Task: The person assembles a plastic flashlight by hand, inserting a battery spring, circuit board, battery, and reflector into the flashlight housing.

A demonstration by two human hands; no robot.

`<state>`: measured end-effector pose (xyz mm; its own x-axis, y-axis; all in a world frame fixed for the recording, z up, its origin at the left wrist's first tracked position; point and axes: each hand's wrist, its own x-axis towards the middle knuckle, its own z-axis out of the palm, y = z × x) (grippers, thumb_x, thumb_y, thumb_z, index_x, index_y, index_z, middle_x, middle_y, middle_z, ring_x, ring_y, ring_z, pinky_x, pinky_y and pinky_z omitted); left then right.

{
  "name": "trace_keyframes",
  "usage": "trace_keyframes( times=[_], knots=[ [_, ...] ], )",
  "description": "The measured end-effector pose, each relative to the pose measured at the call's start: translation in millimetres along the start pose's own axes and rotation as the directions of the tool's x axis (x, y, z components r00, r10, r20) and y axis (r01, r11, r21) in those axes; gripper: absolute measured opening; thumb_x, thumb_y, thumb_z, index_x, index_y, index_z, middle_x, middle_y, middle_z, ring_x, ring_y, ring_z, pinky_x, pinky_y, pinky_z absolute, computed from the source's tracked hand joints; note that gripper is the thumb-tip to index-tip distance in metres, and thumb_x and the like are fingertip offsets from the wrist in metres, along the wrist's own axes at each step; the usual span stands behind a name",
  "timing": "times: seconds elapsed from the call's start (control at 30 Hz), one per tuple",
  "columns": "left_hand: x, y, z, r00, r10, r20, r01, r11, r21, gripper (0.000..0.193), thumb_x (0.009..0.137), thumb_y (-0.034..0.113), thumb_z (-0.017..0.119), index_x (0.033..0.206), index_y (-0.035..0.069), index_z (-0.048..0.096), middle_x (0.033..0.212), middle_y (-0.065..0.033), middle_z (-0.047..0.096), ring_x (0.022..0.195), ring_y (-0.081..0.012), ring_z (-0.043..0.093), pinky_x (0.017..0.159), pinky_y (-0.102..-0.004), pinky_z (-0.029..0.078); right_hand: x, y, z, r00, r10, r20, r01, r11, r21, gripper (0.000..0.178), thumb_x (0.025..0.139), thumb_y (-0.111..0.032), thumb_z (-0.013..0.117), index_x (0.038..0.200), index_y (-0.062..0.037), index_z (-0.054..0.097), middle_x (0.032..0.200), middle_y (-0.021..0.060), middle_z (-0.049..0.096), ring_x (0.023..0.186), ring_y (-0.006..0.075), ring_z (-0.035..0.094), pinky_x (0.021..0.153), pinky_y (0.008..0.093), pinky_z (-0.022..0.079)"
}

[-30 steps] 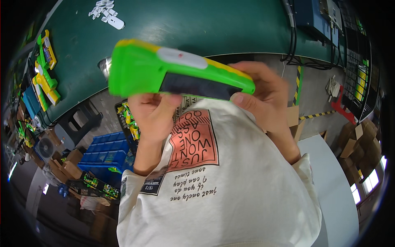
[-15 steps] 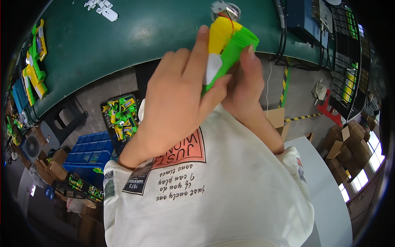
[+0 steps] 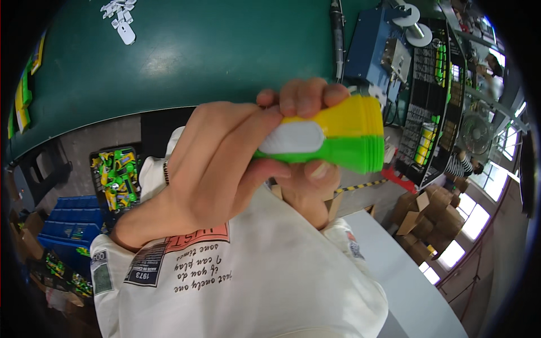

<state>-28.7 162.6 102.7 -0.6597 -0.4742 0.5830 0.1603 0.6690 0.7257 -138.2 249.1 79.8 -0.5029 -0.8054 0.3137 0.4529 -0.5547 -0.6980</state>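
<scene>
A flashlight body, yellow on one half and green on the other, lies sideways in front of my chest with its wide, ridged head to the right. An oval pale grey switch cover sits along its side. My left hand is closed round the narrow rear part, which it mostly hides. My right hand grips the middle from behind, fingers over the yellow half and thumb under the green half. The opening of the head faces away, so its inside is hidden.
Small white plastic parts lie on the green table. Yellow-green shells line its left edge. A blue machine box stands at right, beside a black wire rack. Below left are a crate of flashlight parts and blue crates.
The flashlight body has turned from pointing away to pointing right. The shiny piece and red wire at its head are out of sight. My right fingers now wrap over it; the view has shifted.
</scene>
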Motion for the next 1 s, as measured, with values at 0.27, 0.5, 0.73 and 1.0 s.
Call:
trace_keyframes(
  times=[0.27, 0.5, 0.73, 1.0],
  knots=[
    [0.4, 3.5, 4.1, 0.989, 0.144, -0.028, -0.143, 0.989, 0.038, 0.045, 0.078, 0.024, 0.073, 0.104, -0.01, 0.06, 0.089, -0.0179, 0.062, 0.075, -0.0287, 0.061, 0.064, -0.0348, 0.052, 2.4, -7.8, 11.2, 0.99, -0.094, -0.101, 0.096, 0.995, 0.014, 0.066, 0.068, -0.025, 0.085, 0.117, -0.0137, 0.042, 0.099, 0.0039, 0.049, 0.094, 0.0204, 0.052, 0.094, 0.0504, 0.044],
    [10.1, 7.4, 3.2, 0.997, 0.072, 0.003, -0.072, 0.997, -0.019, 0.064, 0.065, 0.033, 0.083, 0.107, -0.01, 0.06, 0.092, -0.0176, 0.062, 0.075, -0.0282, 0.061, 0.064, -0.0352, 0.052, 5.5, -9.7, -1.3, 0.995, -0.088, -0.053, 0.096, 0.983, 0.16, 0.064, 0.071, -0.024, 0.082, 0.121, -0.0138, 0.044, 0.1, 0.0025, 0.048, 0.095, 0.0195, 0.05, 0.1, 0.0526, 0.043],
    [2.9, -1.1, -6.2, 0.999, -0.029, 0.038, 0.031, 0.998, -0.059, 0.064, 0.063, 0.034, 0.086, 0.105, -0.007, 0.061, 0.092, -0.0168, 0.061, 0.076, -0.0269, 0.061, 0.064, -0.0337, 0.051, 8.6, -6.5, -9.6, 0.995, -0.094, -0.045, 0.104, 0.929, 0.354, 0.06, 0.072, -0.021, 0.076, 0.123, -0.0157, 0.045, 0.101, 0.0016, 0.048, 0.097, 0.0186, 0.049, 0.106, 0.0545, 0.037],
    [2.7, -4.8, -8.5, 0.999, 0.001, 0.043, 0.001, 0.998, -0.062, 0.062, 0.062, 0.031, 0.086, 0.105, -0.006, 0.062, 0.094, -0.0163, 0.062, 0.076, -0.0266, 0.06, 0.065, -0.0336, 0.05, 9.6, -5.6, -8.4, 0.996, -0.074, -0.055, 0.089, 0.925, 0.369, 0.061, 0.069, -0.02, 0.076, 0.121, -0.016, 0.046, 0.101, 0.0017, 0.048, 0.097, 0.0189, 0.049, 0.104, 0.0555, 0.038]
  ],
)
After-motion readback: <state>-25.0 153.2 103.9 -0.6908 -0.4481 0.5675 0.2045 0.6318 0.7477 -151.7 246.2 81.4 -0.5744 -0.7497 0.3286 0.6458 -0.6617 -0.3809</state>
